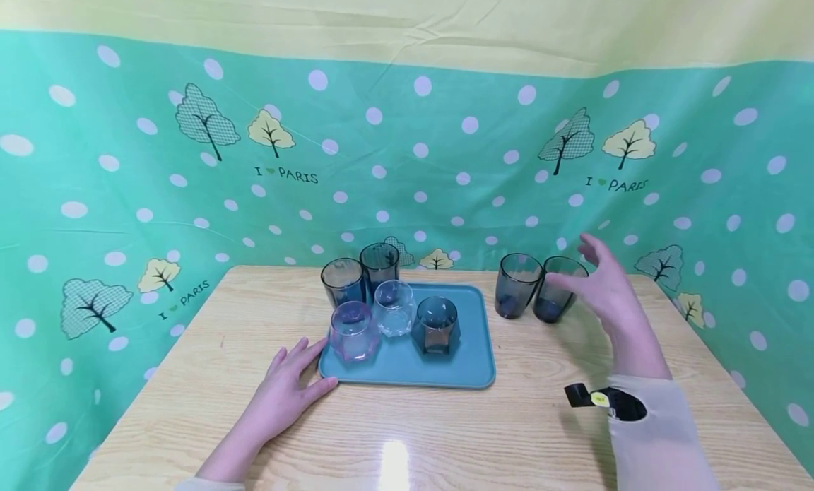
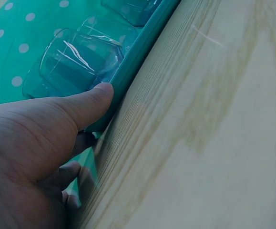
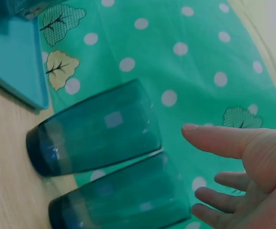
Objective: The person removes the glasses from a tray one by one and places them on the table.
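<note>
My left hand (image 1: 289,388) rests at the near left corner of a blue tray (image 1: 407,374), its fingers relaxed and spread. Its thumb (image 2: 92,102) touches the front rim. On the tray stand a pinkish clear glass (image 1: 353,339), a clear glass (image 1: 394,314) and a dark faceted glass (image 1: 436,328). My right hand (image 1: 600,282) is raised with fingers apart, holding nothing. It is nearest the right one of two tall dark glasses, a right glass (image 1: 552,300) and a left glass (image 1: 516,293), which stand upright side by side. In the right wrist view, thumb and fingers point toward their rims.
Two more tall dark glasses, one left (image 1: 340,282) and one right (image 1: 380,261), stand at the tray's back left. Behind the wooden table (image 1: 394,427) hangs a green dotted cloth (image 1: 420,187). A black strap (image 1: 626,405) is on the right sleeve.
</note>
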Tool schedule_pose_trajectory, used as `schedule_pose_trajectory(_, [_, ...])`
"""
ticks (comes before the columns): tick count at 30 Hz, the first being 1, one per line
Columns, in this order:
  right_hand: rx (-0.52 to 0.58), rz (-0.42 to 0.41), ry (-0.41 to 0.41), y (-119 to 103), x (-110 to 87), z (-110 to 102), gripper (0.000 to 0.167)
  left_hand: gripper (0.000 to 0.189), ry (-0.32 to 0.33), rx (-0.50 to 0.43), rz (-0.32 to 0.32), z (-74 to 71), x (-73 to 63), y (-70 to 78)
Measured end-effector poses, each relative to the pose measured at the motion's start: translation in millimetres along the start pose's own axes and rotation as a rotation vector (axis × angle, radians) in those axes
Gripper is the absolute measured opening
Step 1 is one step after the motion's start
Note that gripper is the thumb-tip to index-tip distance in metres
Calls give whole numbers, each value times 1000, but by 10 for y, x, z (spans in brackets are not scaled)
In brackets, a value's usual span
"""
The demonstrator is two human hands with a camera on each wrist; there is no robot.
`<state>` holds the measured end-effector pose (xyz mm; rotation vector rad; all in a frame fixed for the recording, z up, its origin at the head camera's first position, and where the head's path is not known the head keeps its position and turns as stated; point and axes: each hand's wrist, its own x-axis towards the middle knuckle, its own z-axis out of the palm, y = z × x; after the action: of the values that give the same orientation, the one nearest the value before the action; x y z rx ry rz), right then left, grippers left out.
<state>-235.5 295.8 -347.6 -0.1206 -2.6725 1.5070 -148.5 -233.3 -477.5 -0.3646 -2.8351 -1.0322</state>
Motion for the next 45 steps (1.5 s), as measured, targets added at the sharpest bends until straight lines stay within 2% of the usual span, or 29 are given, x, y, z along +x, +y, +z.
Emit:
schedule_pose_trajectory(5, [-41,-48,62,-167,-64,69,121,76,1,1,-1,1,6,-14])
schedule_pose_trajectory(11, [-53,-111,121,-344,-133,262,113,75,3,-1,2,1,-6,-8])
schedule_pose_trajectory(17, [-50,-169,128,-552,-187,462,109,75,6,2,2,8,0,-11])
schedule_pose_trajectory(30, [33,-289,-59,-946,-132,1029,103,75,5,-1,-5,12,4,-7])
schedule_pose_trajectory(37, [106,-300,-167,-1115,-105,1335,101,74,8,-2,-4,9,-2,0])
schedule_pose_trajectory(45, [77,-337,-216,-1223,-32,1589,98,75,5,-8,-14,6,-6,-12])
